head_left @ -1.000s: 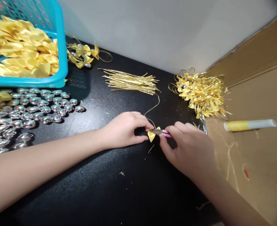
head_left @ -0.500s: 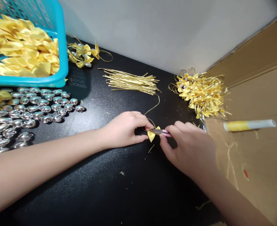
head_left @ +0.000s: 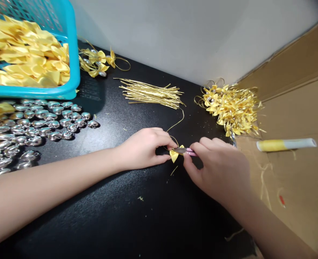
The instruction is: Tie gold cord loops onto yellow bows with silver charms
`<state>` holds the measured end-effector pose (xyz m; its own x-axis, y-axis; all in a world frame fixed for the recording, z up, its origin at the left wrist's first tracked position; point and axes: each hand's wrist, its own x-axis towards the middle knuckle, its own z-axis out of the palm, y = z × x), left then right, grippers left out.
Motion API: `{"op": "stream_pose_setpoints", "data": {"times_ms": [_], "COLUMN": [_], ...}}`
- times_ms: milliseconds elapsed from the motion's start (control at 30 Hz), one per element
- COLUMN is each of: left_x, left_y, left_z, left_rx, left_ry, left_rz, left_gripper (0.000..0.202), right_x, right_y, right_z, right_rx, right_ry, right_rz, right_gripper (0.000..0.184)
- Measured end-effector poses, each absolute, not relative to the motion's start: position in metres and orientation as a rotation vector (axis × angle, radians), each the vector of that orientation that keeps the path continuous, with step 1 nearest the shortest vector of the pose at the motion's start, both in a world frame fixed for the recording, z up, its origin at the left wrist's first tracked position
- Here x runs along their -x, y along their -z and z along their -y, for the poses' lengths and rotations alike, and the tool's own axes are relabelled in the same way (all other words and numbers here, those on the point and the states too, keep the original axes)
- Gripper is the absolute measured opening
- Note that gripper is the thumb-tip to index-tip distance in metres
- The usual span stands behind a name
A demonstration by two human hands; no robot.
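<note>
My left hand [head_left: 150,147] pinches the left side of a small yellow ribbon bow [head_left: 174,155] low over the black table. A thin gold cord [head_left: 179,123] curls up from the bow and its loop passes by my fingertips. In my right hand [head_left: 218,165] is a small pink-handled metal tool [head_left: 186,151], either scissors or tweezers; its grey blades reach across the bow. My thumb and fingers are closed on its handle and hide most of it. A short gold cord snippet [head_left: 174,170] lies just below the bow.
A blue plastic basket [head_left: 74,54] of yellow bows stands at the back left. Silver bell-like beads [head_left: 53,125] spread below it. Behind my hands lies a bundle of gold cords [head_left: 153,94]. Finished-looking bow loops [head_left: 231,108] are heaped right, beside cardboard [head_left: 296,108] and a yellow-white roll [head_left: 285,144].
The view has shifted very slightly. Both hands, the bow and the tool keep nearly the same positions.
</note>
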<state>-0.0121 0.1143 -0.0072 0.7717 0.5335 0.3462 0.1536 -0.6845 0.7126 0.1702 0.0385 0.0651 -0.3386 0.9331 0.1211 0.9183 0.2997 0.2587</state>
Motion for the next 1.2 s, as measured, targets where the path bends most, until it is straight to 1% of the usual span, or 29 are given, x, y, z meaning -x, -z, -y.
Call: {"op": "stream_pose_setpoints", "data": {"times_ms": [533,667,767,900,1033,1133,1200], "left_x": [0.013,0.013,0.014,0.018,0.023,0.023,0.022], "left_y": [0.007,0.005,0.001,-0.005,-0.005,-0.004,-0.005], "left_z": [-0.114,-0.114,-0.113,-0.116,-0.125,-0.127,-0.124], "left_rx": [-2.258,-2.208,-2.107,-1.976,-1.92,-2.051,-2.162], "left_ry": [-0.698,-0.74,-0.79,-0.902,-1.063,-0.963,-0.829], "left_rz": [-0.523,-0.543,-0.599,-0.729,-1.15,-1.257,-1.25], "left_gripper": [0.014,0.014,0.014,0.013,0.019,0.024,0.023], "right_x": [-0.171,-0.18,-0.199,-0.231,-0.249,-0.254,-0.256], "right_y": [-0.067,-0.08,-0.08,-0.051,-0.01,0.009,0.016], "right_z": [-0.039,-0.033,-0.029,-0.029,-0.033,-0.034,-0.035], "right_rx": [-1.827,-1.945,-2.104,-2.255,-2.382,-2.485,-2.556], "right_ry": [-0.363,-0.236,-0.15,-0.08,-0.175,-0.184,-0.143], "right_rz": [-2.475,-2.444,-2.396,-2.404,-2.415,-2.418,-2.436], "right_gripper": [0.024,0.021,0.023,0.022,0.021,0.022,0.023]}}
